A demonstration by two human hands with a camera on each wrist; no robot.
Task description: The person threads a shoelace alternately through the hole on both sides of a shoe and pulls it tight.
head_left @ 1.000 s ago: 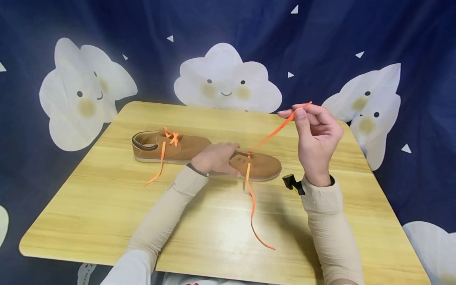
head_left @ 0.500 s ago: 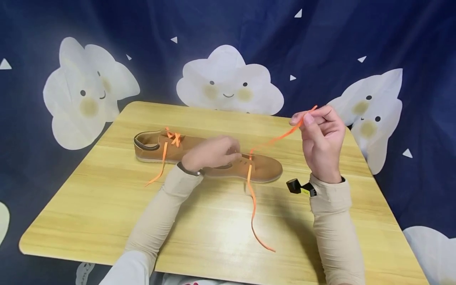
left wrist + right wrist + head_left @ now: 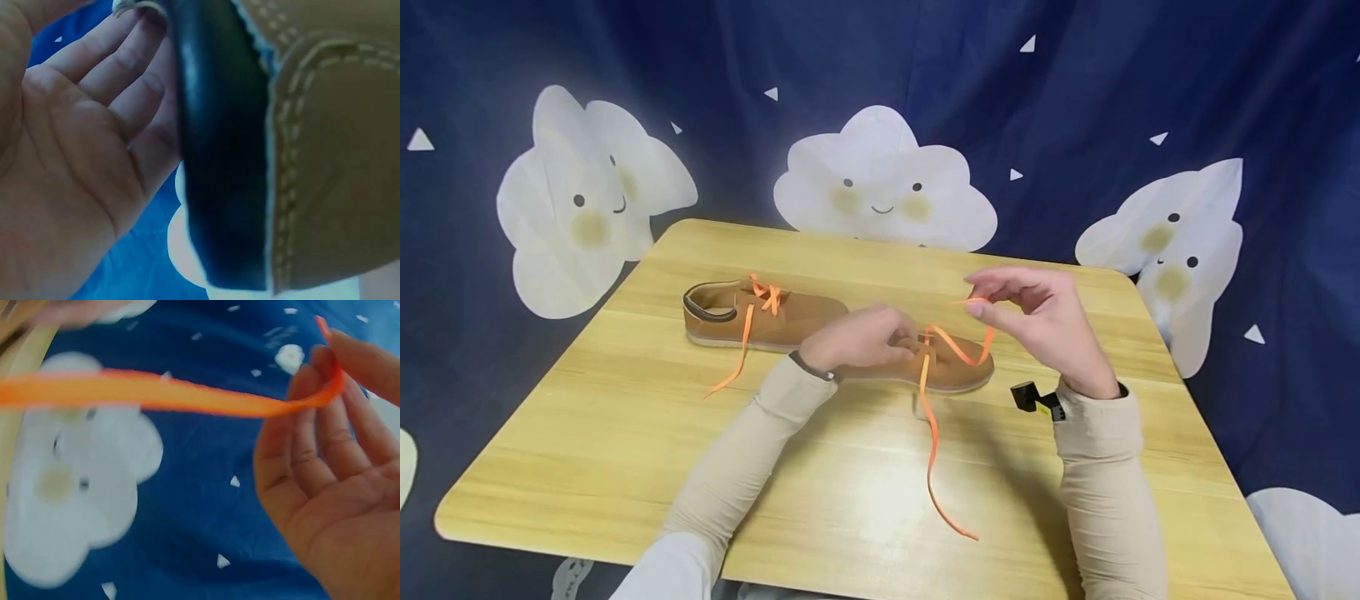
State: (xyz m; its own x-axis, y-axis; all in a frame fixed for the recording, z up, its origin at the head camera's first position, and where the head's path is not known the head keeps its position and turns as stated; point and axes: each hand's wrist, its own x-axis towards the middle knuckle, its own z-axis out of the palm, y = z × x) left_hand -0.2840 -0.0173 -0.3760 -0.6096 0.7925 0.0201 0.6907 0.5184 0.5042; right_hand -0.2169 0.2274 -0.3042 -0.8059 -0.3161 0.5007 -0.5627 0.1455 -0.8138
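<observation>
**Operator Appearance**

Both arms wear close-fitting beige fabric sleeves (image 3: 745, 467) to the wrist. A dark thin wristband (image 3: 808, 365) edges the left cuff. A small black wrist-mounted camera unit (image 3: 1028, 397) with a yellow marking is strapped at the right cuff.

The two shoes (image 3: 763, 315) (image 3: 951, 362) are tan brown with dark collar trim and bright orange laces (image 3: 931, 417). The surface (image 3: 625, 433) is pale yellow wood grain. The backdrop (image 3: 1075, 83) is navy, patterned with white smiling clouds and small white triangles. The sleeves (image 3: 737, 467) are beige.
</observation>
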